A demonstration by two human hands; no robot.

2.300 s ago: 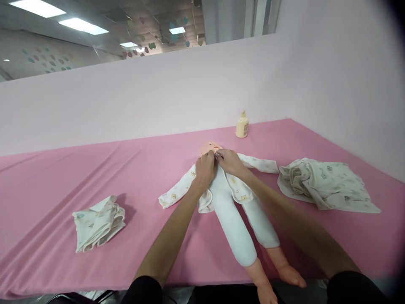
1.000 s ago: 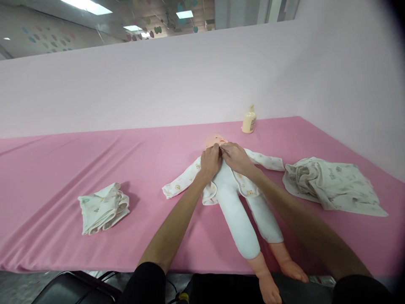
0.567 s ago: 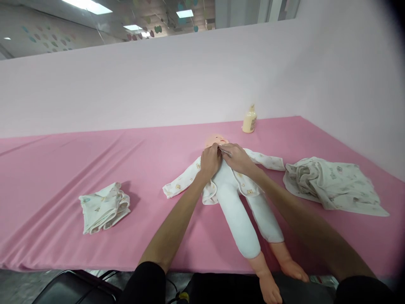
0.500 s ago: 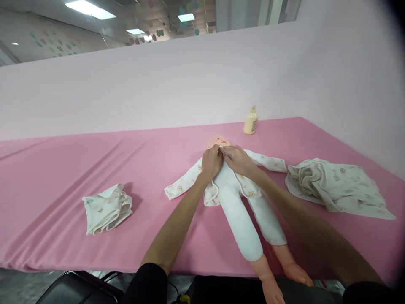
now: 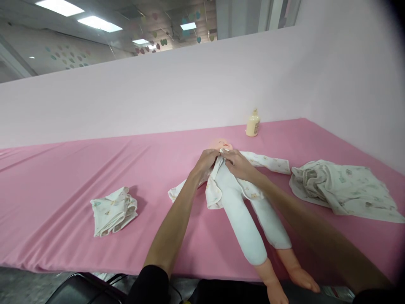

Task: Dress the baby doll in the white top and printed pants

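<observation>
A baby doll (image 5: 242,223) lies on its back on the pink-covered table, head away from me and feet over the near edge. It wears a white patterned jacket (image 5: 214,192), open at the front over its white body. Both my hands are at the collar, just below the doll's face. My left hand (image 5: 207,161) is closed on the jacket's left front edge. My right hand (image 5: 238,164) pinches the jacket at the neck, close beside the left. The fingertips hide the exact spot they grip.
A folded patterned cloth (image 5: 114,211) lies to the left. On the right is a larger crumpled cloth (image 5: 344,185), near the doll's sleeve. A pump bottle (image 5: 252,123) stands at the back by the white wall (image 5: 158,93). A black chair (image 5: 82,289) is below the table's near edge.
My left hand has turned and drawn the jacket's left front panel inward over the doll's chest. My right hand stays at the collar. The view has shifted slightly.
</observation>
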